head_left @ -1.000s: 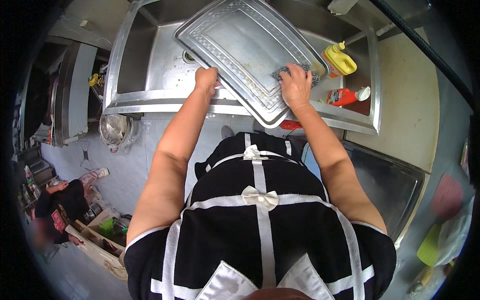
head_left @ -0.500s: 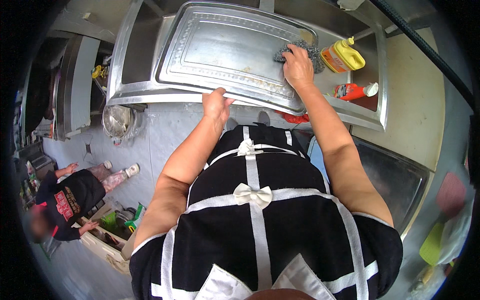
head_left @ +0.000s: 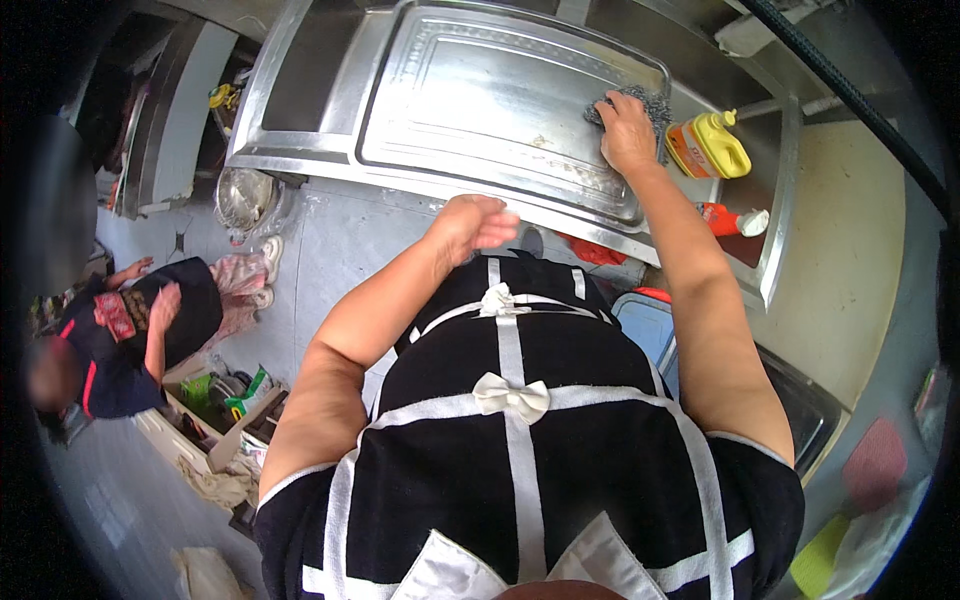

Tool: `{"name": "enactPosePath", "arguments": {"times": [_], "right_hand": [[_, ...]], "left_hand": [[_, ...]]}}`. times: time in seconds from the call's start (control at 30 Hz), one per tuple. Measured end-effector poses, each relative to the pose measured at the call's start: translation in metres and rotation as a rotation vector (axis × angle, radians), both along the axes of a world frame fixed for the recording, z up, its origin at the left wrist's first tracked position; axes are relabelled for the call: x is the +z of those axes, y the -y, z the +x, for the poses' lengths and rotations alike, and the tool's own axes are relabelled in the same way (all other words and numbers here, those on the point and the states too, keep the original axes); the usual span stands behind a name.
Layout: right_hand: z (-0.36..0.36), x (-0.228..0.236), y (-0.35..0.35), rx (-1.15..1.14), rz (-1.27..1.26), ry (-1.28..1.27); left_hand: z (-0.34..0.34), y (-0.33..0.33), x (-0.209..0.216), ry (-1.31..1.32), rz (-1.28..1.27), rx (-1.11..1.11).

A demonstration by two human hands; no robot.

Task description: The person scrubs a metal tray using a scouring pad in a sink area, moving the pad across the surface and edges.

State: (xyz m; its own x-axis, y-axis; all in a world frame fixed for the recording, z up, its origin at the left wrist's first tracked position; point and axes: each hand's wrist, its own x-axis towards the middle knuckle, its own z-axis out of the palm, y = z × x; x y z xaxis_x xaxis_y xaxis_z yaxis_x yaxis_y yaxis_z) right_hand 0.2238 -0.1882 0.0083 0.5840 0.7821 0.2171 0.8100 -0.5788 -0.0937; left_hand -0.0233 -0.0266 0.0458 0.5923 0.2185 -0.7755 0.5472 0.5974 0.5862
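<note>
A large rectangular metal tray (head_left: pixel 480 110) lies across the steel sink, with small brownish stains on its surface. My right hand (head_left: pixel 628 135) is closed on a grey steel wool scourer (head_left: pixel 655 108), pressed near the tray's right end. Just below the tray's near edge hovers my left hand (head_left: pixel 470 228), apart from it, holding nothing. Its fingers are stretched out and slightly blurred.
Right of the tray stand a yellow jug-shaped bottle (head_left: pixel 708 145) and a red bottle with a white cap (head_left: pixel 735 220). A dark hose (head_left: pixel 830 75) crosses the upper right. Another person (head_left: pixel 150 315) is at the left, beside a box of goods (head_left: pixel 215 420).
My left hand has let go of the tray's near edge and moved slightly right and down. The right hand stays on the scourer. The view has shifted, and the other person's arm has moved.
</note>
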Motion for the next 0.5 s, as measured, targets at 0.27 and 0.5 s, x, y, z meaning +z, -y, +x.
{"name": "enactPosePath", "arguments": {"times": [0.27, 0.5], "right_hand": [[0.003, 0.006, 0.002, 0.067, 0.015, 0.04], [0.014, 0.004, 0.009, 0.1, 0.011, 0.065]], "left_hand": [[0.012, -0.106, -0.021, 0.014, 1.916, -0.024], [0.016, -0.137, -0.024, -0.396, 1.562, -0.121]]}}
